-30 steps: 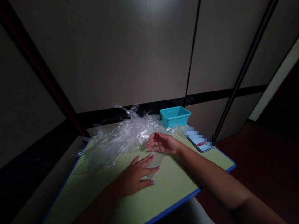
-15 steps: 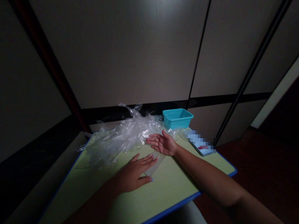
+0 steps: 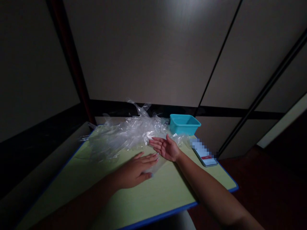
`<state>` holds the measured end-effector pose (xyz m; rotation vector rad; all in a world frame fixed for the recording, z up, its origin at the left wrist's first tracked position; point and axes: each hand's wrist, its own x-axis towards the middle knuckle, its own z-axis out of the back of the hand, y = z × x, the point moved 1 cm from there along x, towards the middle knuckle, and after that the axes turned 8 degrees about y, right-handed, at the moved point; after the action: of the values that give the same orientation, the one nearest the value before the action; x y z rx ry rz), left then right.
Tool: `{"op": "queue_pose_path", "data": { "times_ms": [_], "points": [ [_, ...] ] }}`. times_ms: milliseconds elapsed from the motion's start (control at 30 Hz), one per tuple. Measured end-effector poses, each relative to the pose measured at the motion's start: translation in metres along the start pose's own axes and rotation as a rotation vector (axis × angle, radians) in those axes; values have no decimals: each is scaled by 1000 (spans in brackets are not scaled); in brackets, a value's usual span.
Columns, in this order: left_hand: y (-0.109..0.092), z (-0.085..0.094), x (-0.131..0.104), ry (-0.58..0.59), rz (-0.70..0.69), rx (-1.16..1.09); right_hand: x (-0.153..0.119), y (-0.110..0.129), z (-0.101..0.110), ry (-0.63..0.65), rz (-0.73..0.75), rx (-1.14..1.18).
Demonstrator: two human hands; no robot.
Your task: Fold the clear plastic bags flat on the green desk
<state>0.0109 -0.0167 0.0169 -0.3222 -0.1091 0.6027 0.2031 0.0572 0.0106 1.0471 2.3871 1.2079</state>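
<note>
Both grips unclosed: left hand (image 3: 132,171) flat over clear plastic (image 3: 155,166), right hand (image 3: 168,150) (palm in view) beside.

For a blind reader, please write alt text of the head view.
Left hand palm down over a clear plastic piece on a green table, right hand open nearby; beyond, a crumpled plastic heap and a turquoise tub; at right, a phone.

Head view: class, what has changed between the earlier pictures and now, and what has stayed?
The right hand has rolled, showing more of its open palm. The left hand has drawn its spread fingers closer together over the small plastic piece. The view has tilted. No grasp or release shows. The plastic pile, turquoise tub and phone stayed put.
</note>
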Motion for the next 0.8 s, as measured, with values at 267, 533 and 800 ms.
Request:
{"op": "queue_pose_path", "data": {
  "times_ms": [267, 533, 800],
  "points": [
    [-17, -2, -4, 197, 129, 22, 0, 0, -1, -16, -15, -9],
    [-10, 15, -18, 313, 28, -178, -1, 0, -2, -24, -31, -81],
    [-12, 13, -4, -111, 95, -18, -2, -1, -5, -10, -16, -91]
  ]
}}
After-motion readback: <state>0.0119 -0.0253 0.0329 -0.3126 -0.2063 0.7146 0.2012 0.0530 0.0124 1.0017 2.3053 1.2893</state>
